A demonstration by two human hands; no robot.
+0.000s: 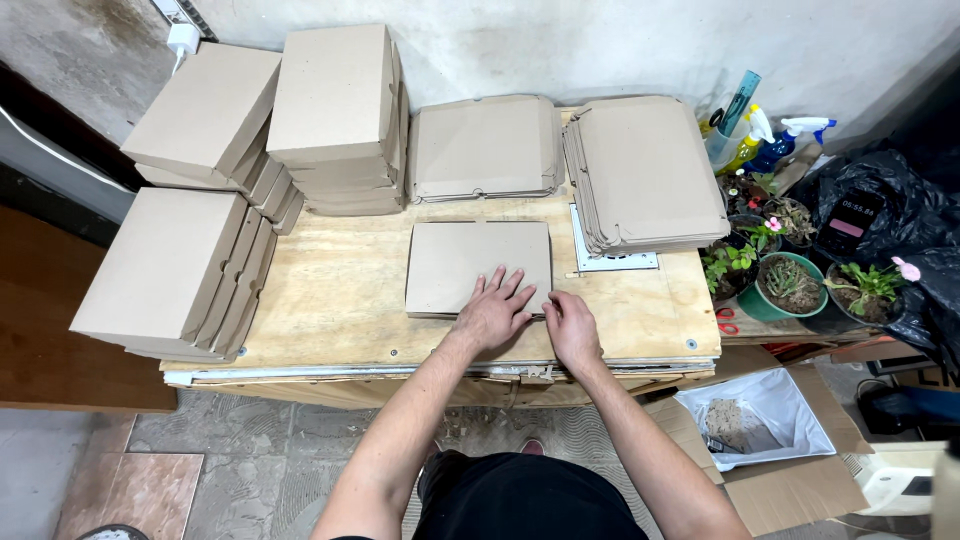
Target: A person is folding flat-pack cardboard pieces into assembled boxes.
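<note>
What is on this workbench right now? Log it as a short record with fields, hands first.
left hand: left hand flat, fingers spread, on the flat unfolded brown cardboard box blank
right hand: right hand at the blank's lower right corner, on the bare plywood workbench top
flat stock: two stacks of flat cardboard blanks at the back
finished stock: stacks of folded brown cardboard boxes at left and back left
right side: small potted plants, plastic spray bottles
floor: open carton at lower right
</note>
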